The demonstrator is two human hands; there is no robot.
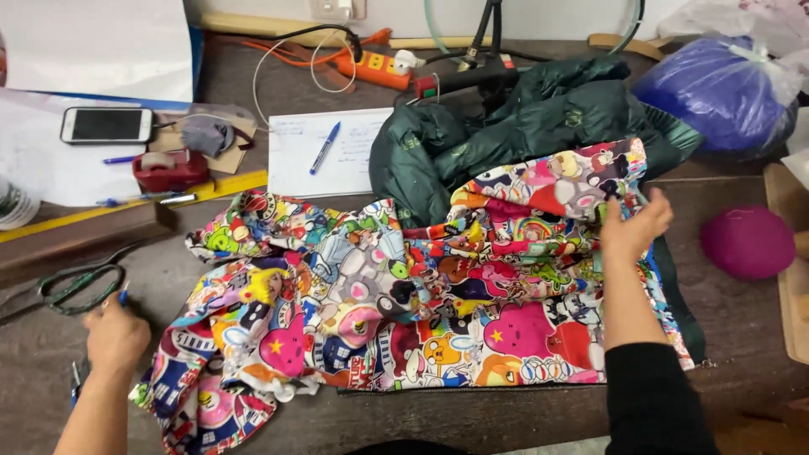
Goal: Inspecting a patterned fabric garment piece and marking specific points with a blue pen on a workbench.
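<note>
head view: our right hand (634, 229) is pinched on the cartoon-print fabric (404, 295)'s far edge, keeping it spread across the counter (506, 421). left hand (115, 337) is closed round a blue pen (124, 294) beside the scissors (63, 286).

Surface: a dark brown wooden table (522, 425), worn and scuffed.
Phone: a white smartphone (107, 125) lies face up at the far left, screen dark.
Tape: a red tape dispenser (169, 169) sits just below the phone.
Ruler: a long yellow ruler (126, 202) runs aslant under the dispenser.
Paper: a white written sheet (324, 152) with a blue pen (324, 147) lying on it.
Power: an orange power strip (375, 69) near the back wall, white cable looped beside it.
Right side: a clear bag of blue material (716, 93), and nearer, a magenta ball (747, 242).
</note>
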